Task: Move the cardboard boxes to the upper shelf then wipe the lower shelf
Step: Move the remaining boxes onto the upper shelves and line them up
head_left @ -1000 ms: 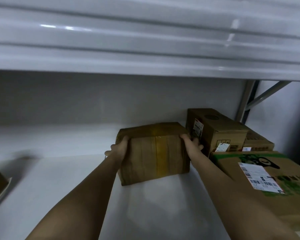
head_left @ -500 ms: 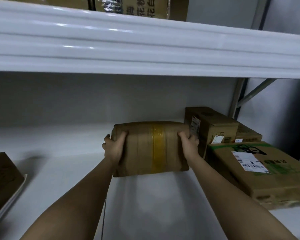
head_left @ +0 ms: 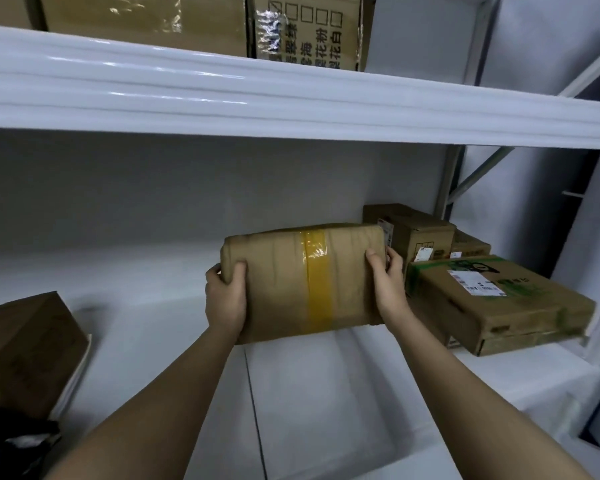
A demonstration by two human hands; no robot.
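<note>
Hands: left hand [head_left: 225,299] and right hand [head_left: 388,289] each clasp one short end of the taped box [head_left: 305,280], thumbs on the near face and fingers wrapped behind, so both are closed on it.
Taped box: it is carried in the air above the lower shelf [head_left: 326,393], clear of the white surface, straight ahead of the person between the two wrists.
Long axis: it runs left to right, roughly parallel to the shelf edges, with a yellow tape band crossing the middle.
Nearer hand: neither looks clearly nearer; the load sits evenly between them.
Neighbours on the lower shelf: a brown box [head_left: 25,348] stands well apart at the left; a flat green-printed box [head_left: 499,303] lies just beside the right hand, with small boxes [head_left: 413,230] behind it.
Upper shelf: its white front lip [head_left: 291,102] crosses above and slightly beyond the taped box, and large cartons [head_left: 312,29] already stand on it.
Deciding relation: the target lies up and away, so I judge the box must come out toward the person, clear the lip, then rise and go in, most likely right of the cartons.
</note>
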